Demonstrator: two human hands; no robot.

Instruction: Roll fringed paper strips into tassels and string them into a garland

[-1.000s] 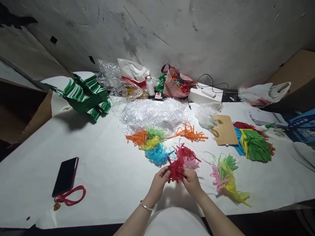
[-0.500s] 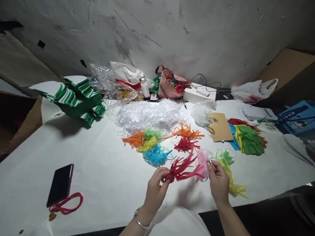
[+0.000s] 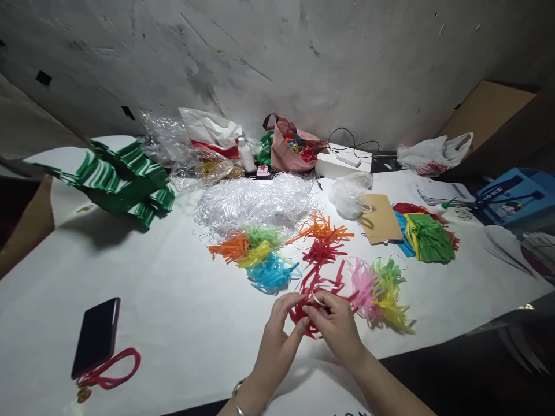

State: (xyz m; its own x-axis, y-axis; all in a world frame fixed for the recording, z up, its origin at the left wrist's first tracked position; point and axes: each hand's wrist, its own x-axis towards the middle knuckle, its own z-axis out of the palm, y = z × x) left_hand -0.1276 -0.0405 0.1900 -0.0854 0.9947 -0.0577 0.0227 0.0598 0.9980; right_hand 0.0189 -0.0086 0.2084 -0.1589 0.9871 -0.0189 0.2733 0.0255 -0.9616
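Both hands meet over a red paper tassel [image 3: 315, 284] near the table's front edge. My left hand [image 3: 280, 329] pinches the tassel's lower end from the left. My right hand [image 3: 333, 323] pinches it from the right, with a thin clear loop [image 3: 319, 299] at its fingertips. A pink tassel [image 3: 363, 284] lies just right of my right hand, joined to green and yellow tassels [image 3: 388, 294]. Another red tassel [image 3: 324, 252] lies just beyond, with orange [image 3: 323, 229], blue [image 3: 269, 274] and mixed orange-green-yellow tassels [image 3: 245, 247] further back.
A heap of clear strings [image 3: 255, 202] lies mid-table. A black phone with a red strap [image 3: 96, 335] is at front left, green-and-white fringed paper [image 3: 124, 182] at back left. Brown card [image 3: 381, 218], stacked coloured paper [image 3: 427, 237] and bags [image 3: 292, 147] lie at the right and back. White paper [image 3: 173, 300] covers the table.
My right hand let go of the pink tassel, which now lies on the table, and came back left to the red tassel. Both hands now pinch it close together.
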